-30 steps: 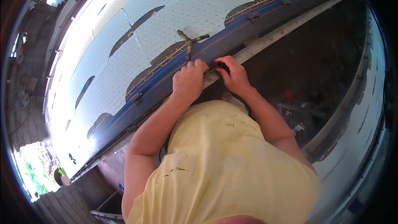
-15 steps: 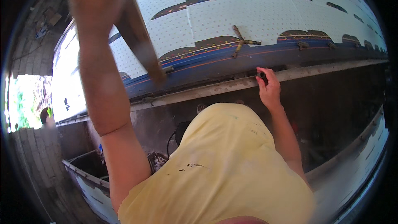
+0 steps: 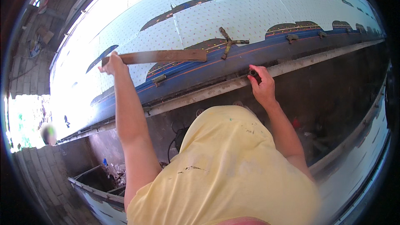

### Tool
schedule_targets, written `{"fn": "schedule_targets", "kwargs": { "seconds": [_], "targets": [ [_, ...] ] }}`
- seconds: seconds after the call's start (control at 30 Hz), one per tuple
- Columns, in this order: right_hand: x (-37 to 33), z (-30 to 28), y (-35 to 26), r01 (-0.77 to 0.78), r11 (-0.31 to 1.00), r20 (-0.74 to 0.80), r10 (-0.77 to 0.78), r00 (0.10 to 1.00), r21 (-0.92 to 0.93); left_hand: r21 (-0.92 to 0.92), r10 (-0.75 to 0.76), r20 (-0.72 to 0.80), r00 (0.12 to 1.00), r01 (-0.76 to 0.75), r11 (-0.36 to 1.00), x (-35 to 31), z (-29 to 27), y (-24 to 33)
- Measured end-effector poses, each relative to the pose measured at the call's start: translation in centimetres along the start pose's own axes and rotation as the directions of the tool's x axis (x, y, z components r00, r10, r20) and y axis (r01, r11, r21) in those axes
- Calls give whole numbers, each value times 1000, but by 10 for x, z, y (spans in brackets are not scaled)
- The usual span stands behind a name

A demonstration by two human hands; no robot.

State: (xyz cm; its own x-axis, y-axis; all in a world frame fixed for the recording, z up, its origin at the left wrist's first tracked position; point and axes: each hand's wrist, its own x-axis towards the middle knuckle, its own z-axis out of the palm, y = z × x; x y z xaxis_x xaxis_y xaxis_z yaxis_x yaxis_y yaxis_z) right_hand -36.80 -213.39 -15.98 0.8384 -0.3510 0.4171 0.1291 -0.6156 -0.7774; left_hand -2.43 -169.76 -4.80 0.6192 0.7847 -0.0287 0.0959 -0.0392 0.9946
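My left hand (image 3: 113, 64) is raised over the far left of the long table and grips one end of a flat brown wooden board (image 3: 166, 56). The board points to the right above the cloth, roughly level. At the table's near edge my right hand (image 3: 263, 86) closes thumb and fingers round a small dark tube-like piece (image 3: 252, 73), its round hollow end showing. Just beyond that hand, a three-armed metal tool (image 3: 228, 43) lies on the pale dotted sheet (image 3: 237, 14) and the dark blue patterned cloth (image 3: 187, 67).
A pale rail (image 3: 200, 98) runs along the table's near edge. Small metal clamps (image 3: 292, 38) sit along the blue border. Behind on the right stands another long table (image 3: 362, 175). An open bin (image 3: 93, 179) with scraps is at lower left, beside a plank-like floor (image 3: 39, 175).
My left hand has moved away from me and swung the board from steeply slanted to nearly level. The right hand stays on the tube-like piece. The view has shifted slightly.
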Motion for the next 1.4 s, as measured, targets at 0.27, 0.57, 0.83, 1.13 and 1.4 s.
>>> {"fn": "schedule_targets", "kwargs": {
  "seconds": [0.27, 0.57, 0.83, 1.13, 1.4],
  "targets": [
    [-2, 1, -4, 8, 989, -29, -12, 1000, -148, 675, 476, 400, 783, -603, 425, 22, -22, -87],
    [-7, 16, 4, -422, 797, -121, 515, 849, 432, -312, 256, 928, -270, -939, 143, -88, -22, -67],
    [-6, 5, 3, -160, 985, -140, 167, 976, 65, -282, 93, 958, -271, -947, 153, -116, -22, -9],
    [5, -2, -1, -220, 920, -187, 290, 939, 323, -301, -145, 936, -321, -943, 144, -240, -28, 11],
    [5, -25, 8, -166, 962, -259, 220, 940, 218, -386, 4, 919, -393, -900, 204, -300, -36, -31]
  ]
}}
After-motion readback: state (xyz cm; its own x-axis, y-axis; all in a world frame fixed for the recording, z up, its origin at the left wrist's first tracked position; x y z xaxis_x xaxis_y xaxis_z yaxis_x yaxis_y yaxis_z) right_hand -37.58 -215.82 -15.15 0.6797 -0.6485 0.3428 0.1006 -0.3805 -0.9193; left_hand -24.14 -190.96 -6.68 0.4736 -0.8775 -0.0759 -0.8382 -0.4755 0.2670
